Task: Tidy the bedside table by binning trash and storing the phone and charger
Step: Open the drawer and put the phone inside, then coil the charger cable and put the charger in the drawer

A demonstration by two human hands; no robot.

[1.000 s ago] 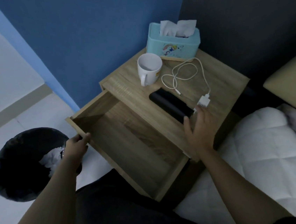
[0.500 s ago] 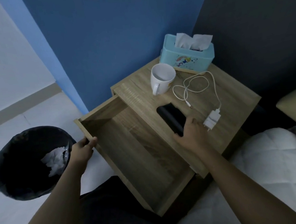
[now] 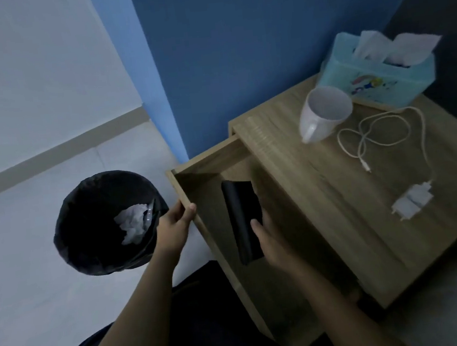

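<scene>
At the lower left of the frame, the round bin lined with a black bag already holds crumpled white paper, so the trash step looks done; no loose litter shows on the tabletop. Just right of the bin, your left hand curls over the front edge of the pulled-out light wooden drawer, fingers on the inside and thumb outside, steadying it. At centre, your right hand grips the flat black phone by its near end, thumb on top and fingers under it, over the open drawer; whether it touches the drawer floor you cannot tell. You judge the phone as nearly stored.

What is left lies further right on the wooden bedside table: the white charger plug with its loosely looped white cable, well apart from the drawer. You will need to gather the loops so they do not snag. The white ceramic mug stands just beside the cable, close enough to be knocked. At the upper right sits the pale turquoise tissue box, out of the way. After that the drawer needs closing.
</scene>
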